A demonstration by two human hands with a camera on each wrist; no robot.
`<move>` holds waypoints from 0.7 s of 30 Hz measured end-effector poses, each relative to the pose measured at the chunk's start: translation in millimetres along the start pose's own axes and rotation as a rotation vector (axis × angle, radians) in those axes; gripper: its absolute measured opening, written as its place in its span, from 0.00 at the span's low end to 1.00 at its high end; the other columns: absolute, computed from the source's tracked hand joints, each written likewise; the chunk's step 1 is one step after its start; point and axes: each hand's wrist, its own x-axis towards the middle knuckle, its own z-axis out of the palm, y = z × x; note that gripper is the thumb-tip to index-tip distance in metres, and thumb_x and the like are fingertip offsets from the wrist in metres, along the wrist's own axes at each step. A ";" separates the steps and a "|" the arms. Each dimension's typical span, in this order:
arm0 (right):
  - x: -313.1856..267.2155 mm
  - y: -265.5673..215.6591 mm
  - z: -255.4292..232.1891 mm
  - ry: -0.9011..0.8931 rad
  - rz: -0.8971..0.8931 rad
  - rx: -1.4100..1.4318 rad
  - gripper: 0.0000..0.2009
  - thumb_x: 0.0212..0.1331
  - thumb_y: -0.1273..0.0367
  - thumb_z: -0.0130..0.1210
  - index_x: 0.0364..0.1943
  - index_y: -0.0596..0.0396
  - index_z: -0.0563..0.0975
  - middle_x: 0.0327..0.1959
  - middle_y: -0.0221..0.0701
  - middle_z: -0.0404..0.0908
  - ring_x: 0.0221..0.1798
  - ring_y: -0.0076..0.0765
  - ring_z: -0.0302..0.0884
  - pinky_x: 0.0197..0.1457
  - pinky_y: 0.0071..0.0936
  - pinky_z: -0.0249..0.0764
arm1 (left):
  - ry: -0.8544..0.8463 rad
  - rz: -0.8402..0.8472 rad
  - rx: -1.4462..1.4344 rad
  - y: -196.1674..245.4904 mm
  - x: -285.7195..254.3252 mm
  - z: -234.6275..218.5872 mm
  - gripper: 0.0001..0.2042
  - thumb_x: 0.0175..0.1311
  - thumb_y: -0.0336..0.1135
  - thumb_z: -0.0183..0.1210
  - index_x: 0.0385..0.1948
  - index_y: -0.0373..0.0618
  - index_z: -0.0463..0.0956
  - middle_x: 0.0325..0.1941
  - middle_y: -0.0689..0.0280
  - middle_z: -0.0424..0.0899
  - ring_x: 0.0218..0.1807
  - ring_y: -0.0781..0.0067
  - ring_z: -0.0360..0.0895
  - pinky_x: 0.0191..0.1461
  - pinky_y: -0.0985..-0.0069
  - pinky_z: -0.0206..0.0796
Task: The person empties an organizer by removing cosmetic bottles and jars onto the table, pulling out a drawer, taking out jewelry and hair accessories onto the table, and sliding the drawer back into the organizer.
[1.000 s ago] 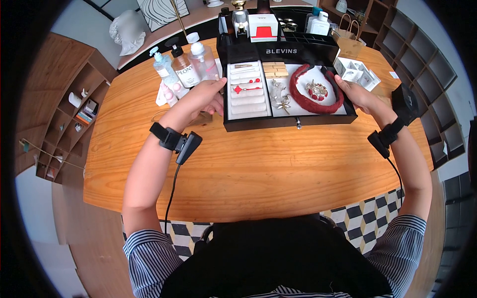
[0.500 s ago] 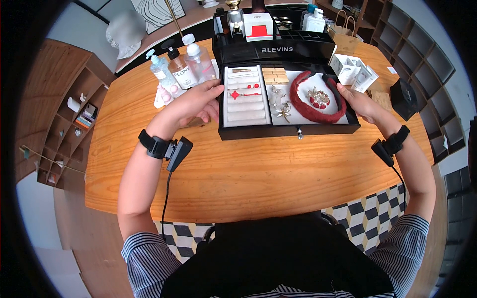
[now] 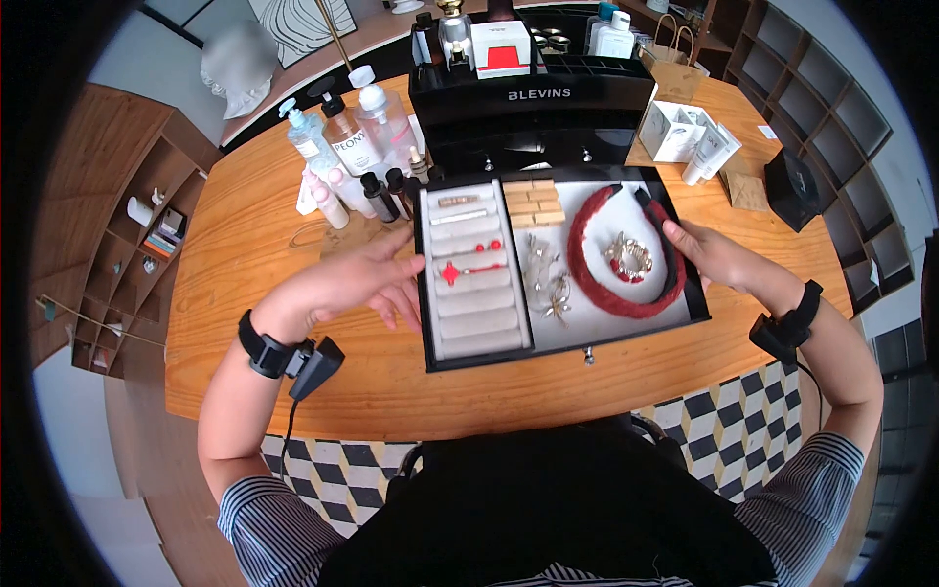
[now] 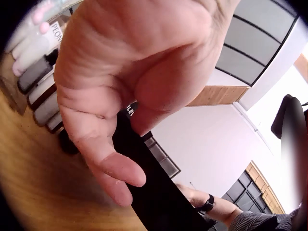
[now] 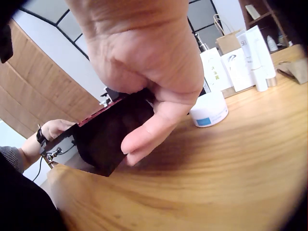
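A black drawer (image 3: 577, 330) with pale lining is out in front of the black BLEVINS organizer (image 3: 533, 127), held between both hands. My left hand (image 3: 342, 281) grips its left wall, thumb at the rim and fingers against the outer side. On the right wall, my right hand (image 3: 722, 256) holds with the thumb on top and fingers along the outside. Inside lie a dark red headband (image 3: 590, 279), a jeweled ornament (image 3: 628, 259), wooden-looking pieces (image 3: 533, 203), silvery flower jewelry (image 3: 556, 293), a red beaded piece (image 3: 450, 274) and hair clips (image 3: 457, 202) on padded rolls.
Pump bottles (image 3: 347, 137) and small dark bottles (image 3: 380, 196) stand left of the organizer. At right are white boxes (image 3: 670, 132), a white tube (image 3: 712, 152), a black box (image 3: 790, 186) and a paper bag (image 3: 675, 73). A white jar (image 5: 209, 109) sits near my right hand.
Both hands have drawn the drawer toward me, away from the organizer, whose lower front with small knobs now shows behind it. The jewelry and headband have moved along inside.
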 end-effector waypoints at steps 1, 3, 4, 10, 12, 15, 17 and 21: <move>1.7 5.8 6.2 -0.036 -0.021 0.021 0.39 0.67 0.39 0.33 0.61 0.65 0.66 0.37 0.38 0.78 0.27 0.26 0.74 0.24 0.20 0.74 | -0.002 -0.003 0.000 -6.9 3.5 1.7 0.37 0.74 0.48 0.47 0.72 0.41 0.34 0.39 0.47 0.83 0.35 0.60 0.85 0.34 0.75 0.76; 6.5 11.7 13.9 -0.119 -0.005 0.029 0.39 0.67 0.39 0.32 0.58 0.65 0.67 0.36 0.38 0.78 0.27 0.28 0.77 0.24 0.21 0.76 | -0.045 -0.122 -0.062 -19.9 11.2 6.3 0.34 0.75 0.45 0.45 0.72 0.42 0.34 0.39 0.46 0.83 0.36 0.60 0.85 0.36 0.75 0.77; 6.4 10.6 17.3 -0.120 -0.007 0.030 0.39 0.67 0.39 0.32 0.58 0.65 0.67 0.36 0.38 0.78 0.27 0.28 0.77 0.24 0.21 0.76 | -0.070 -0.158 -0.076 -28.8 16.3 7.0 0.33 0.76 0.43 0.43 0.72 0.42 0.34 0.41 0.44 0.82 0.37 0.59 0.85 0.38 0.74 0.77; 14.3 13.0 29.2 -0.266 0.076 -0.105 0.42 0.67 0.38 0.27 0.43 0.73 0.72 0.27 0.45 0.81 0.24 0.41 0.84 0.27 0.29 0.81 | -0.141 -0.206 -0.058 -49.6 29.5 9.9 0.29 0.77 0.43 0.40 0.71 0.43 0.37 0.42 0.41 0.81 0.38 0.56 0.85 0.43 0.71 0.78; 15.3 6.9 29.2 -0.304 0.114 -0.138 0.41 0.68 0.39 0.25 0.38 0.73 0.73 0.24 0.45 0.81 0.23 0.40 0.84 0.27 0.29 0.82 | -0.149 -0.209 -0.054 -49.6 32.2 10.0 0.29 0.76 0.43 0.40 0.71 0.43 0.38 0.42 0.41 0.81 0.39 0.56 0.85 0.43 0.71 0.79; 23.1 3.7 31.7 -0.351 0.144 -0.201 0.43 0.70 0.41 0.23 0.27 0.72 0.75 0.19 0.45 0.81 0.22 0.39 0.84 0.28 0.29 0.82 | -0.164 -0.220 -0.013 -46.5 37.5 8.8 0.29 0.76 0.46 0.39 0.70 0.42 0.40 0.40 0.41 0.82 0.37 0.56 0.85 0.42 0.70 0.79; 27.4 1.3 32.4 -0.362 0.147 -0.228 0.44 0.70 0.41 0.23 0.21 0.71 0.75 0.18 0.44 0.81 0.22 0.39 0.84 0.28 0.29 0.82 | -0.161 -0.222 0.031 -47.3 43.6 5.4 0.31 0.75 0.50 0.41 0.71 0.45 0.41 0.40 0.48 0.82 0.37 0.61 0.85 0.39 0.70 0.80; 29.3 -6.5 31.2 -0.364 0.127 -0.363 0.45 0.69 0.39 0.23 0.16 0.69 0.75 0.18 0.43 0.82 0.20 0.38 0.82 0.27 0.29 0.82 | -0.167 -0.245 0.104 -40.6 51.2 3.7 0.30 0.75 0.50 0.40 0.70 0.44 0.43 0.39 0.48 0.83 0.35 0.60 0.85 0.37 0.70 0.79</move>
